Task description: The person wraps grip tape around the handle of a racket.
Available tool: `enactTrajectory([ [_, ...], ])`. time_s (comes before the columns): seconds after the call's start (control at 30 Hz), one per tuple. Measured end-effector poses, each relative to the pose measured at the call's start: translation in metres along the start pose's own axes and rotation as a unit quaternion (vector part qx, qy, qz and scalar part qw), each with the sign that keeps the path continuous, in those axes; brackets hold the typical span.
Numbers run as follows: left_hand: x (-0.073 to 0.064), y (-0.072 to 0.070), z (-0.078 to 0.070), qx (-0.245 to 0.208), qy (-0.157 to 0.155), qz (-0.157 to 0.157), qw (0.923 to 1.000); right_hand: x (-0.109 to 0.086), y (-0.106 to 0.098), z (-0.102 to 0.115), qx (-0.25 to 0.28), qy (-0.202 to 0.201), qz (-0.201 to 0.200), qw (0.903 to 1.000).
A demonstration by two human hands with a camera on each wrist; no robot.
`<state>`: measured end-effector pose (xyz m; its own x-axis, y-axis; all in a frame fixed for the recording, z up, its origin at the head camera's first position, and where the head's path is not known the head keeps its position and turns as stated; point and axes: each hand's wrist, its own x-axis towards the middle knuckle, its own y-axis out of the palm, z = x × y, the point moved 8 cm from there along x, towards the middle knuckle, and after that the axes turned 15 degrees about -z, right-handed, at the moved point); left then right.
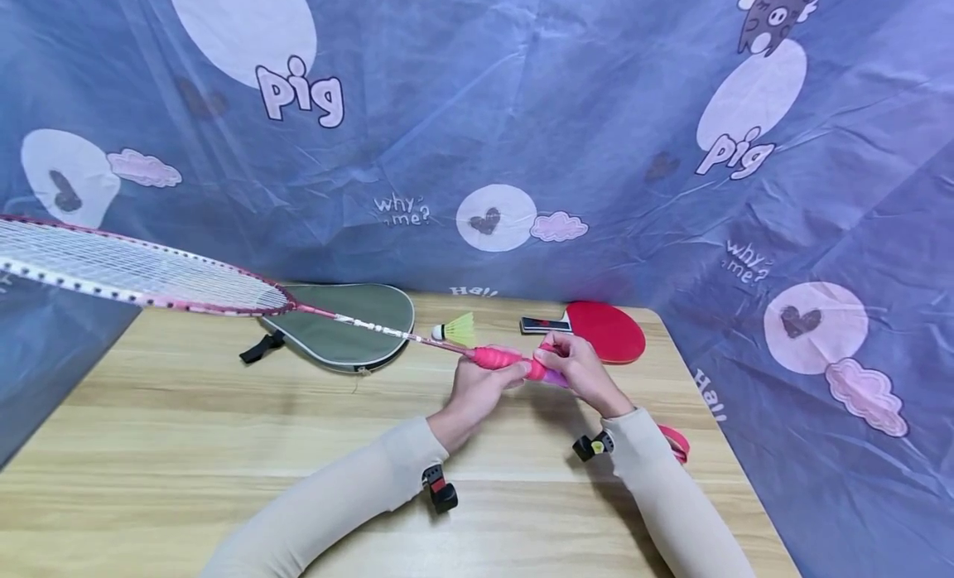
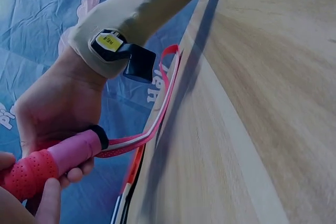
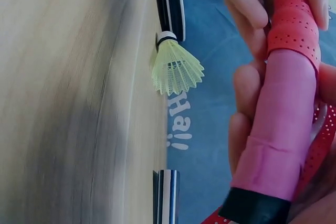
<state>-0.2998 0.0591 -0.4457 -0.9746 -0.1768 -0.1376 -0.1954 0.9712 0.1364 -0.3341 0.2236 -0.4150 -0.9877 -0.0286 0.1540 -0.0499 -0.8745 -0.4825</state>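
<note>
Red tape (image 1: 493,358), near frame centre: right hand (image 1: 581,369) pinches it, left hand (image 1: 480,387) grips handle (image 3: 281,114); slack could loosen its turns.

The head view is bright, with soft shadows on the table (image 1: 246,429). Both wrist views (slightly blurry) look dimmer.
</note>
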Motion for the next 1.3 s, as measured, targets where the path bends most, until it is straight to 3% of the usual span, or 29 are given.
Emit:
enactTrajectory([
  [0.27,0.002,0.006,0.005,-0.033,-0.021,0.046,0.9982,0.000,-0.001,-0.008,0.004,0.019,0.035,0.9992],
  [0.47,-0.001,0.012,0.004,-0.060,-0.028,0.097,0.9931,0.000,-0.003,-0.018,0.064,0.057,0.068,0.9940],
  [0.7,-0.005,0.018,0.005,-0.085,-0.055,0.147,0.9840,-0.001,-0.003,-0.019,0.115,0.056,0.103,0.9864],
  [0.87,-0.004,0.017,0.000,-0.048,-0.027,0.161,0.9855,-0.003,0.000,-0.019,0.121,0.064,0.131,0.9818],
  [1.07,-0.002,0.017,-0.004,-0.017,0.008,0.170,0.9853,-0.006,0.006,-0.019,0.163,0.093,0.166,0.9682],
  [1.17,-0.001,0.017,-0.006,-0.041,0.017,0.162,0.9858,-0.005,0.006,-0.017,0.165,0.081,0.154,0.9707],
  [1.3,-0.002,0.017,-0.007,-0.087,0.028,0.127,0.9877,-0.001,0.002,-0.014,0.146,0.043,0.102,0.9831],
])
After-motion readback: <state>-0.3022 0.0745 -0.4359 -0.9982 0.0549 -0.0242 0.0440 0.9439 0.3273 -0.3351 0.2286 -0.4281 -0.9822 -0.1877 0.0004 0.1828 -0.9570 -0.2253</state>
